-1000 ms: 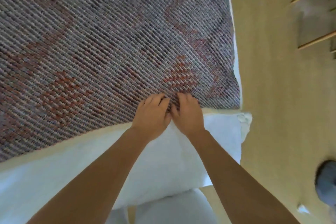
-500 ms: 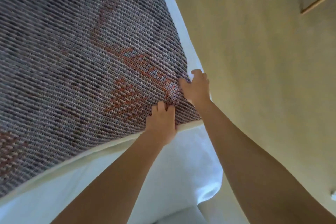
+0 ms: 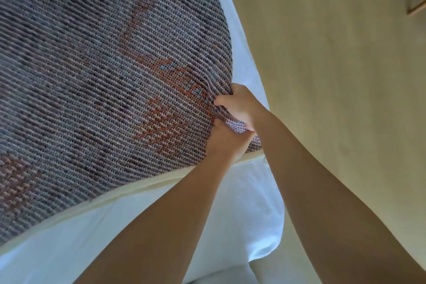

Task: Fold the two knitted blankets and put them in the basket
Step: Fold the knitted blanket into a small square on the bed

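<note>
the knitted blanket [image 3: 103, 87] is lying spread over the white bed [image 3: 161, 226], its near right corner bunching at the bed's edge, beside the floor [image 3: 334, 76]. the right hand [image 3: 242, 108] is curling thumb and fingers round that corner. the left hand [image 3: 227, 145] is touching it just below, its fingers hiding in the knit, so i cannot tell their hold. the fold is probably wanting both hands lifting evenly, carrying the corner straight across and keeping the edges matching.

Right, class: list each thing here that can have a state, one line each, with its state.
Blanket: spread on the bed, near corner bunched up.
Left hand: grips the blanket's corner edge.
Right hand: grips the bunched corner.
Bed: white sheet on, mostly covered by the blanket.
</note>
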Tool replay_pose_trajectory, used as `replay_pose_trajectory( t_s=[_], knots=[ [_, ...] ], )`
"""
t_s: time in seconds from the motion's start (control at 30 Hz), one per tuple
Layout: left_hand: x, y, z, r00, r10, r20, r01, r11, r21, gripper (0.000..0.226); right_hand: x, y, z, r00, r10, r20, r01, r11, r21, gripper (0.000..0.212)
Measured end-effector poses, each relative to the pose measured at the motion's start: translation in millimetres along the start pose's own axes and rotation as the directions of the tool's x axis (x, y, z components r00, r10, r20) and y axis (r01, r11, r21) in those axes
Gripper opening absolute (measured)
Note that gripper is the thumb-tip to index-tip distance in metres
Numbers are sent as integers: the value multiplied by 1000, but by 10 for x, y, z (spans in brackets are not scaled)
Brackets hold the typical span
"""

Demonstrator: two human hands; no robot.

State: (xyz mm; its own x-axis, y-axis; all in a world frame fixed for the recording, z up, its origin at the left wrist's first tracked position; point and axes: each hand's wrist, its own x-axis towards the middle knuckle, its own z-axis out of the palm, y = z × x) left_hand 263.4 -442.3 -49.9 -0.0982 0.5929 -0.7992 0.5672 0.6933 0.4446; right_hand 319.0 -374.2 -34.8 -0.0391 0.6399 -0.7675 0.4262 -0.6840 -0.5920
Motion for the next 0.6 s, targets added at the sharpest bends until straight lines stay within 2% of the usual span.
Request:
replay_pose_trajectory(
  t_s=[0.07, 0.17, 0.27, 0.37, 0.43, 0.53, 0.6],
  knots=[
    [29, 29, 32, 993, -111, -40, 108, 991, -77, 61, -42, -82, 88, 999, -37, 16, 37, 999, -30, 30],
    [84, -5, -29, 968, -239, -78, 204, 928, -313, 35, -65, -204, 247, 996, -80, 27, 81, 996, -40, 28],
    [36, -157, -262, 968, -249, -34, 199, 842, -501, 14, -96, -308, 432, 995, -103, 2, 103, 994, -34, 33],
    [-105, -450, -640, 990, -129, -51, 94, 897, -432, 14, -157, -455, 671, 989, -144, -43, 142, 989, -40, 23],
    [-226, -685, -945, 996, -73, -51, 46, 915, -401, 14, -187, -593, 890, 980, -195, -47, 192, 980, -58, 32],
    [-400, -1090, -1409, 995, -103, 13, 100, 918, -385, 22, -251, -849, 1322, 964, -264, -41, 262, 964, -52, 33],
    [-499, -1358, -1740, 991, -129, 44, 136, 892, -430, 16, -300, -1024, 1630, 958, -287, -22, 286, 957, -59, 33]
  ],
)
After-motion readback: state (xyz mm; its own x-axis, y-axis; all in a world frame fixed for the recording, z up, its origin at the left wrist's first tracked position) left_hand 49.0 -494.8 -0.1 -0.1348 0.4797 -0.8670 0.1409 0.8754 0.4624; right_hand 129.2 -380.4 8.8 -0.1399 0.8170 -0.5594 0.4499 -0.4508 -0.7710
